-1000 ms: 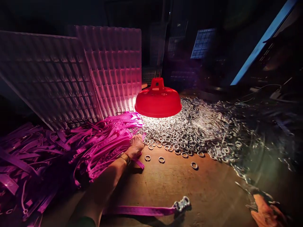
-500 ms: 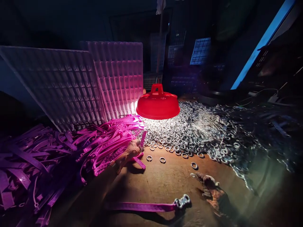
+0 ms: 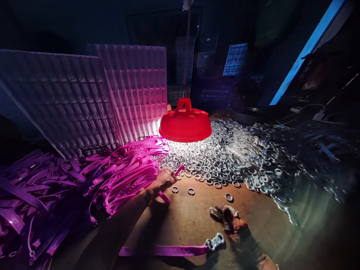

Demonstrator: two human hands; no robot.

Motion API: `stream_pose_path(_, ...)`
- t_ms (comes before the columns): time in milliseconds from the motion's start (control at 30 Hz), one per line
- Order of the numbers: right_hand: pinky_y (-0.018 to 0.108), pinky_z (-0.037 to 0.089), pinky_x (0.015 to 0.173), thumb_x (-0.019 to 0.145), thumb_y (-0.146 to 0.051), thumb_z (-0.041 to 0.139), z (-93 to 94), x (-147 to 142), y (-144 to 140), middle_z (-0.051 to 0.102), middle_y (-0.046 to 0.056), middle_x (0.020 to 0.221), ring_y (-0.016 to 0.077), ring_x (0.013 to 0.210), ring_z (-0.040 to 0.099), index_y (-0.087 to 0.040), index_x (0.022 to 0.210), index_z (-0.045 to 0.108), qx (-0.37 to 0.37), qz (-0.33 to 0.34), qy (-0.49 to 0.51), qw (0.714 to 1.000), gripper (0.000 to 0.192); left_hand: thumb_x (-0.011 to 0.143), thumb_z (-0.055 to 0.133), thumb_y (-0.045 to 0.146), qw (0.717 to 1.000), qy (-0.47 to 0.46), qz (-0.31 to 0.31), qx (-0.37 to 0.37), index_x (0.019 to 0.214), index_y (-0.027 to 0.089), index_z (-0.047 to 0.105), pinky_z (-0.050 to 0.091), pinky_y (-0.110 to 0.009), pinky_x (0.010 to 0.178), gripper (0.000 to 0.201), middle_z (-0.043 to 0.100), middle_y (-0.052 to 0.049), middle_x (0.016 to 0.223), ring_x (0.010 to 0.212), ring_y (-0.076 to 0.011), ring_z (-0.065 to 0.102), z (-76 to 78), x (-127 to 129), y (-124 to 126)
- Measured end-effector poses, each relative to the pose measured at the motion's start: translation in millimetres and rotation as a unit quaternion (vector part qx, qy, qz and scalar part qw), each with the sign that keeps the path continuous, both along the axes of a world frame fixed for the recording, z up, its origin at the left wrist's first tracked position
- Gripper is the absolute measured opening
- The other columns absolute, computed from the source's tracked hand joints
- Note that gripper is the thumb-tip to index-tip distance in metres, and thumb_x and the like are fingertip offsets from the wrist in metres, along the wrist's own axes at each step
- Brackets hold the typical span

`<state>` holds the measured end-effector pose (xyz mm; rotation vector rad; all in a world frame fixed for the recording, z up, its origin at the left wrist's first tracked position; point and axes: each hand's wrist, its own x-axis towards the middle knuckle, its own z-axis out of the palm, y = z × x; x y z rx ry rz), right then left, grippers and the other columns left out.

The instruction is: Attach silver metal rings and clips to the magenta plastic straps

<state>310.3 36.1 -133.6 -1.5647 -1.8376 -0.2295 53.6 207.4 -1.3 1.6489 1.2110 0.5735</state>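
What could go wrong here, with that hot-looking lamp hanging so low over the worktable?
The left hand, gripping a pink strap, works just below the red lamp and might bump it. The strap pile lies tangled, so pulling one may drag others. Loose metal rings near the right hand could get knocked away into the dark.

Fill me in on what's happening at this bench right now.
A person works under a low red lamp. Their left hand has its grip closed on a purple strap at the edge of the strap pile. Their right hand rests on the wooden table, near a few loose metal rings. One strap with a metal clasp lies by itself in front.
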Motion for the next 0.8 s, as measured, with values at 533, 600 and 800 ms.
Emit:
stream_pose_path(533, 0.029, 0.056, 0.061, 0.087, -0.017, 0.034, 9.4, 5, -2, 0.069, 0.010, 0.080, 0.0218, 0.068, 0.066, -0.017, 0.102, 0.065, -0.017, 0.054, -0.037, 0.998, 0.035, 0.076, 0.058, 0.041, 0.916, -0.148, 0.296, 0.225, 0.066, 0.016, 0.057, 0.037, -0.025, 0.056, 0.026, 0.048, 0.004, 0.054, 0.052, -0.0093, 0.039, 92.0, -80, -18)
stream_pose_path(600, 0.029, 0.056, 0.060, 0.086, -0.018, 0.035, 9.4, 7, -2, 0.069, 0.010, 0.081, 0.0224, 0.068, 0.066, -0.018, 0.105, 0.065, -0.014, 0.054, -0.036, 0.998, 0.035, 0.076, 0.058, 0.042, 0.877, -0.211, 0.385, 0.194, 0.067, 0.018, 0.055, 0.037, -0.024, 0.050, 0.026, 0.046, 0.005, 0.052, 0.047, -0.0094, 0.040, 84.2, -101, -30)
stream_pose_path(800, 0.030, 0.055, 0.063, 0.086, -0.020, 0.036, 12.5, 5, -4, 0.069, 0.010, 0.086, 0.0224, 0.071, 0.066, -0.020, 0.108, 0.063, -0.043, 0.049, -0.011, 0.998, 0.035, 0.081, 0.055, 0.025, 0.880, -0.143, 0.388, -0.236, 0.079, 0.014, 0.055, 0.035, -0.017, 0.038, 0.012, 0.061, -0.002, 0.061, 0.047, -0.0106, 0.057, 9.2, -140, -100)
